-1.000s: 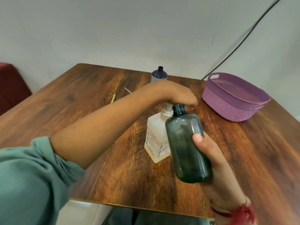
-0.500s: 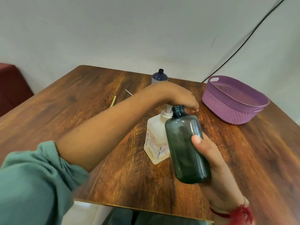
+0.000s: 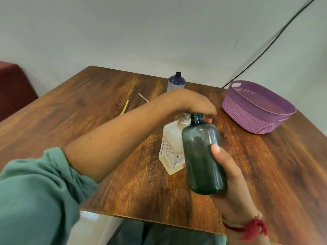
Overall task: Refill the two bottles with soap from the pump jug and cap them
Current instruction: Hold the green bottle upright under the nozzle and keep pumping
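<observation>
Nearest, at 5 o'clock: gripping the dark green bottle [image 3: 201, 156] in the right hand [image 3: 233, 188], grip wrapped round its lower body; uncapped, lifted off the worktop [image 3: 274, 174], neck tilted toward 12. Just behind, at centre: covering the head of the pump jug [image 3: 170, 151] with the left hand [image 3: 192, 103], grip curled over it, beside the bottle mouth. Farther, at 12: second bottle [image 3: 176, 83], uncapped, upright. At 2: purple basket [image 3: 247, 114].
</observation>
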